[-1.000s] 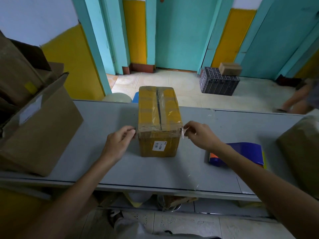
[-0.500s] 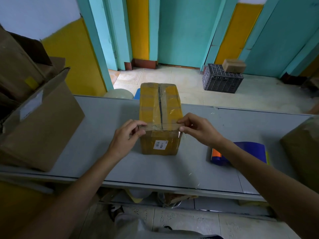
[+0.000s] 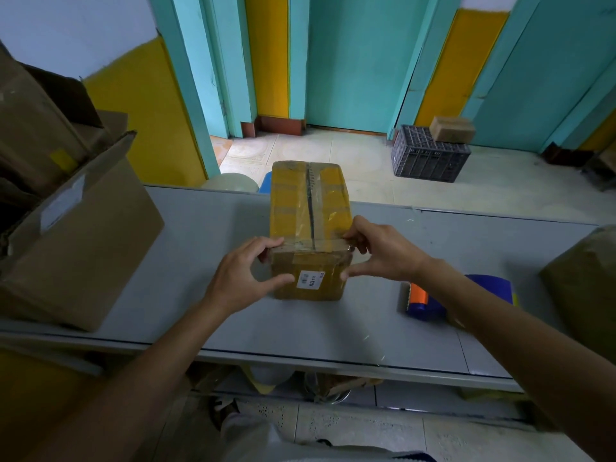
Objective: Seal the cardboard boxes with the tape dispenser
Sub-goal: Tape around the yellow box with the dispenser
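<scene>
Between the two hands, on the grey table, stands the box, wrapped in yellow tape, its long side pointing away from the person. Seen from the head camera, the left hand grips the near left corner: the fingers curl over the top edge and the thumb presses on the front face. The right hand does the same on the near right corner. So the hands are apart, each clamped on its own corner, and a strip of tape runs across the top between them, close to the near edge.

I judge the step to be the pressing down of this cross strip. To do it well, the fingers should rub from the middle seam outward to both ends and then fold the ends down on the side faces, so that no bubble and no loose end remains. The thumbs should steady the box and stay off the white label on the front face.

The tape dispenser lies on the table to the right of the right hand, close by the forearm, held by no hand, near enough to take for the next strip. Left of the left hand stands a big brown carton, well apart.
</scene>
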Available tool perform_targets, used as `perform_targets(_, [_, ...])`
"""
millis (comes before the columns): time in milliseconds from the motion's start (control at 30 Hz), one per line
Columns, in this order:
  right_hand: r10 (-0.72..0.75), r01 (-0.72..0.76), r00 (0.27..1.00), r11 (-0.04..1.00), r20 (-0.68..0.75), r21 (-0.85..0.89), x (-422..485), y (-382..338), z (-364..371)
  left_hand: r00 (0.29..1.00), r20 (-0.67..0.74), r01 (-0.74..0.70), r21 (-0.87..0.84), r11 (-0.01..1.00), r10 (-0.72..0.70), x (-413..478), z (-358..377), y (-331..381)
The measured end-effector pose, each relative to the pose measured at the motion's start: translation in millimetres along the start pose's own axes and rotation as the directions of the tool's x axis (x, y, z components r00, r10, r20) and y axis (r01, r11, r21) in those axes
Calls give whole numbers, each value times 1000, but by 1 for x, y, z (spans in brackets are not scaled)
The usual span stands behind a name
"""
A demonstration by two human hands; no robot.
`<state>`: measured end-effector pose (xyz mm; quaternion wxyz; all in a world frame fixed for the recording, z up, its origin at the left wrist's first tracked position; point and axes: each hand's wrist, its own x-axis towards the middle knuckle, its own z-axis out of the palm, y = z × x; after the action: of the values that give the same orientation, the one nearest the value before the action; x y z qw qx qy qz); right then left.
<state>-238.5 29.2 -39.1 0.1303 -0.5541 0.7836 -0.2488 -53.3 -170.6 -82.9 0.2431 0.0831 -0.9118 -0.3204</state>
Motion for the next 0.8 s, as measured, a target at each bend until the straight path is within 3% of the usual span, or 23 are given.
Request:
perform_targets(67, [92, -93, 992, 995, -81, -18, 1, -9, 6, 997, -55, 57, -44, 997, -59, 3, 4, 5])
perform_targets(133, [97, -127, 960, 987, -261, -99, 2, -13, 21, 986, -139, 92, -23, 995, -95, 7, 13, 9])
perform_targets(267, [-159, 15, 849, 960, -503, -279, 2, -3, 44, 978, -211, 35, 204, 978, 9, 7, 23, 5])
perform_targets(367, [-259, 67, 820, 929, -511, -364, 7, 4, 43, 976, -215, 11, 248, 969, 44, 5, 25, 4])
perform_targets(467, [-276, 101, 853, 920, -443, -378, 6, 8, 43, 985, -170, 41, 169, 985, -12, 5, 28, 3])
perform_targets(567, [-28, -24, 918, 992, -397, -127, 0, 3, 34, 989, -134, 82, 180, 980, -59, -1, 30, -1])
perform_targets(633, [120, -111, 870, 993, -478, 46, 3, -4, 30, 978, -173, 141, 118, 983, -119, 3, 29, 5])
perform_targets(700, [229, -115, 807, 965, -544, 236, 14, -14, 31, 945, -185, 250, -122, 961, -269, 14, 30, 18])
perform_targets(800, [312, -120, 790, 923, -528, 366, 33, -25, 48, 925, -221, 251, -258, 933, -310, 26, 38, 26])
